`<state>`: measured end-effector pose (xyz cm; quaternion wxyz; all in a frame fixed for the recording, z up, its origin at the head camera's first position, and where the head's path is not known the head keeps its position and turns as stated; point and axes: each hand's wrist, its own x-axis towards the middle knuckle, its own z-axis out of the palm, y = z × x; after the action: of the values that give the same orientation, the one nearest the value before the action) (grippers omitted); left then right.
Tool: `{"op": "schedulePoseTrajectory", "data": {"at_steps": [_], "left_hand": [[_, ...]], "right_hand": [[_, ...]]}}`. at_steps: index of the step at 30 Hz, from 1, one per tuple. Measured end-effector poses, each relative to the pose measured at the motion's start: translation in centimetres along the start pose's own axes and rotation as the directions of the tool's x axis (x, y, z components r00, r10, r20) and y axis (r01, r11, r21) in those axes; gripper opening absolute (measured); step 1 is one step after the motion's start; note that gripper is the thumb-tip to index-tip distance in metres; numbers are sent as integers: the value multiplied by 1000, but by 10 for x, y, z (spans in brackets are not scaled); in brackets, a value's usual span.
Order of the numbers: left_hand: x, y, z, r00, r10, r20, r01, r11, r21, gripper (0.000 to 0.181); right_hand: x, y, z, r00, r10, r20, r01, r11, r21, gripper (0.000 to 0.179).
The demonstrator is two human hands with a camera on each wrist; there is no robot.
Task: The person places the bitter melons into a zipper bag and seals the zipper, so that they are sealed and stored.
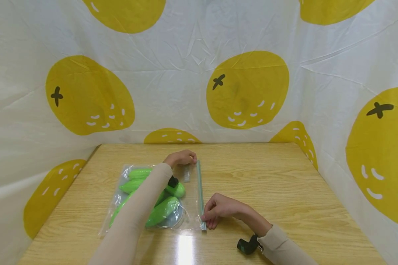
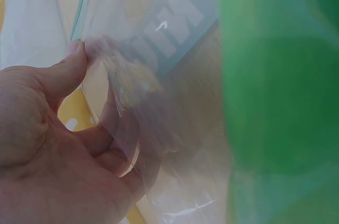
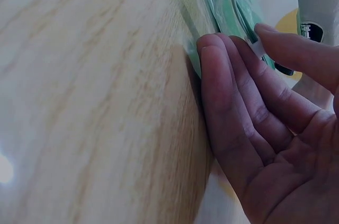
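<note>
A clear zip bag point(image 1: 192, 198) lies on the wooden table with several glossy green, elongated things point(image 1: 162, 211) inside, shaped like vegetables. Its pale green zip strip point(image 1: 200, 187) runs along the right side. At the far end of that strip, my left hand point(image 1: 182, 158) pinches the bag's corner between thumb and fingers; in the left wrist view the clear film point(image 2: 159, 107) is creased there. My right hand point(image 1: 220, 208) is at the near end, thumb and index finger pinching a small white slider point(image 3: 257, 48) on the strip. The left forearm covers part of the bag.
A round, pale disc-like thing point(image 1: 174, 217) shows through the bag beside the green things. White cloth point(image 1: 172, 95) printed with yellow fruit hangs behind and on both sides of the table point(image 1: 268, 176). Black wrist cameras point(image 1: 248, 246) are strapped on both arms.
</note>
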<state>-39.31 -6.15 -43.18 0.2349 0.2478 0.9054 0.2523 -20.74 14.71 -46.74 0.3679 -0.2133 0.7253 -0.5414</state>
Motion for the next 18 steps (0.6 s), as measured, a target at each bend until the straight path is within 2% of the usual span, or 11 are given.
{"op": "schedulePoseTrajectory", "data": {"at_steps": [11,18], "left_hand": [[-1,0,0,1000,-5,-5,5,1000,0,21],[-4,2,0,1000,-9,-7,9,1000,-1,21]], "right_hand": [[-2,-2,2,999,15,39,-15,1000,5,25],[-2,-2,3,999,27,37,-27,1000,4,23]]}}
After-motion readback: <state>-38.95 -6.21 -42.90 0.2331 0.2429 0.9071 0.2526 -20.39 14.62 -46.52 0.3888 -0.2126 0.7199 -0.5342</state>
